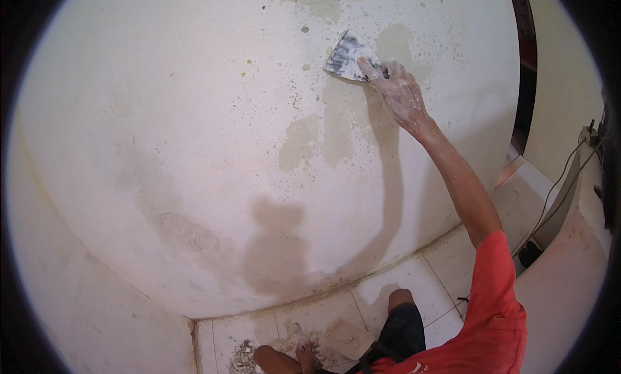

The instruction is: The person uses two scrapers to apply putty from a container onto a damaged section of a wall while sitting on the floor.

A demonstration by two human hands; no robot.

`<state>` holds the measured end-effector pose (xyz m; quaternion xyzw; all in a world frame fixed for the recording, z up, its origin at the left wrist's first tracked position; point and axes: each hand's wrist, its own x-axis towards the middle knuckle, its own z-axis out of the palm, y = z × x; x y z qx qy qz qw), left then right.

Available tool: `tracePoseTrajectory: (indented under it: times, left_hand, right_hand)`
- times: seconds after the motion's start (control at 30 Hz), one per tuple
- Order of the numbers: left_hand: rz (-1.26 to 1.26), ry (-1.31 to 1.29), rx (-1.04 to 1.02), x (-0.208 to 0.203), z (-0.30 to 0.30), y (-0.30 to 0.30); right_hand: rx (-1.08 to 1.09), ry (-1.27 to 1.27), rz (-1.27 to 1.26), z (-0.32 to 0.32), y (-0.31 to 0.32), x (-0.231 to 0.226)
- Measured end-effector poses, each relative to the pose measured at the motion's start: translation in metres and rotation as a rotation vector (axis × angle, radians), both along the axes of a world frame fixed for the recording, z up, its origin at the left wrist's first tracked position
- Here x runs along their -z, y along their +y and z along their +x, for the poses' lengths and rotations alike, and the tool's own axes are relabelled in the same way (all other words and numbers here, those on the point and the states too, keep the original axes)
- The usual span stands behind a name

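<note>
High on the white wall (213, 115), my right hand (401, 92) grips a wide putty knife (351, 55). White and dark grey smears cover its blade, which lies against the wall, and white paste coats my fingers. Damp-looking grey-beige filler patches (336, 125) and many small pits surround the blade. Low down by my bent left knee (268, 360), my left hand (305, 356) is small and partly visible. Its fingers look closed near a pale, flat, blade-like piece (295, 330), too small to name surely.
Crumbled plaster debris (242, 356) and a pale, slab-like thing (348, 339) lie on the tiled floor (381, 303) between my knees and the wall. To the right, a cord (550, 199) hangs by a low pale structure (576, 212). A dark opening (525, 70) borders the wall.
</note>
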<state>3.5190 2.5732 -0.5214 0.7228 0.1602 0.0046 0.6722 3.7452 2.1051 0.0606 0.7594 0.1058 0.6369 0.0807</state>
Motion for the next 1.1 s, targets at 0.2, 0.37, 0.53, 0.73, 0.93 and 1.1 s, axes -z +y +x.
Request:
tracePoseTrajectory:
  times: [0.2,0.37,0.53,0.73,0.93,1.1]
  left_hand:
    - [0.025,-0.059,0.028,-0.015,-0.006,-0.005]
    - [-0.136,-0.002,-0.029,0.001,-0.005,-0.001]
    - [-0.065,-0.033,0.075,0.008,-0.001,0.008]
    - [-0.066,-0.032,0.073,0.007,0.0,0.007]
    - [-0.103,0.046,-0.002,0.005,0.001,-0.001]
    - [-0.033,0.017,0.045,0.007,-0.001,0.003]
  right_hand:
    - [0.129,0.145,0.065,-0.007,0.003,0.019]
    - [0.148,0.154,0.109,-0.012,-0.007,0.052]
    - [0.024,0.366,0.293,-0.041,-0.005,0.097]
    - [-0.166,0.177,0.473,-0.041,0.023,0.018]
    - [-0.037,0.21,0.483,-0.027,0.053,-0.024]
    - [0.009,0.461,0.461,-0.044,0.092,0.014]
